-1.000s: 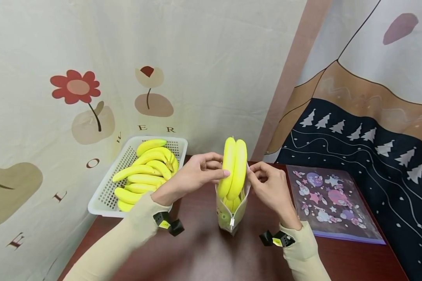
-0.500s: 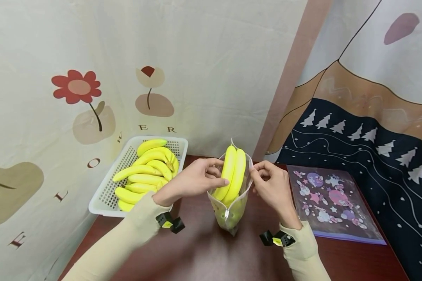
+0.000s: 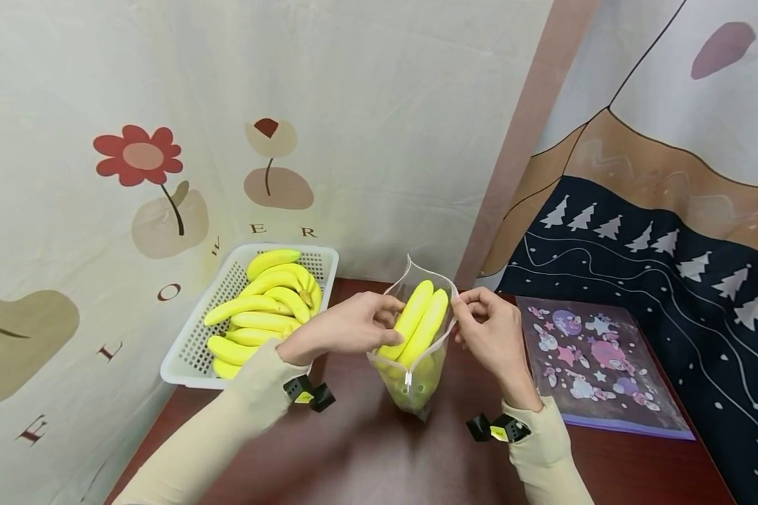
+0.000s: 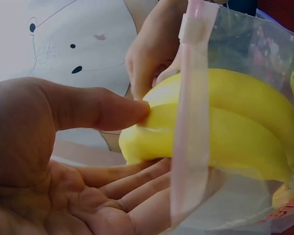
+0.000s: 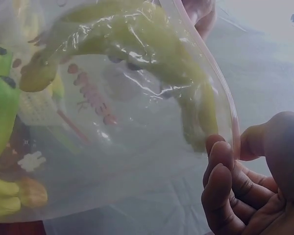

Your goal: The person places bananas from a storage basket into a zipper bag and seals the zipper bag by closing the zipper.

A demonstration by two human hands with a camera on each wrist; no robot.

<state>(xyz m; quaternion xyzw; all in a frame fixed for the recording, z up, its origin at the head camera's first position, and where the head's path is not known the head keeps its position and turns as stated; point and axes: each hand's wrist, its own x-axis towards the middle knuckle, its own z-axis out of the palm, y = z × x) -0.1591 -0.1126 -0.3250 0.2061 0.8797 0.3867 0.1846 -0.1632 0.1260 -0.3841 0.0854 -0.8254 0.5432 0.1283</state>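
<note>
In the head view a clear zip bag [image 3: 428, 393] with a pale rim stands on the table with its mouth spread wide. Two bananas [image 3: 427, 330], side by side, lean inside the mouth, their tops near rim height. My left hand [image 3: 358, 324] holds them between thumb and fingers; in the left wrist view the thumb [image 4: 112, 110] presses the near banana [image 4: 152, 139]. At the bag's right edge my right hand [image 3: 491, 333] pinches the rim, seen also in the right wrist view, thumb outside. More bananas [image 5: 5, 122] show through the plastic there, low in the bag.
A white perforated basket [image 3: 183, 372] heaped with several bananas [image 3: 259, 305] stands left on the dark red table [image 3: 354, 449]. A flat printed zip bag [image 3: 600, 358] with a purple edge lies at the right. Patterned cloth [image 3: 385, 126] hangs close behind.
The two bananas have gone down into the zip bag, tilting to the right, with my left hand following lower. The bag's mouth has spread wider as my right hand keeps its rim.
</note>
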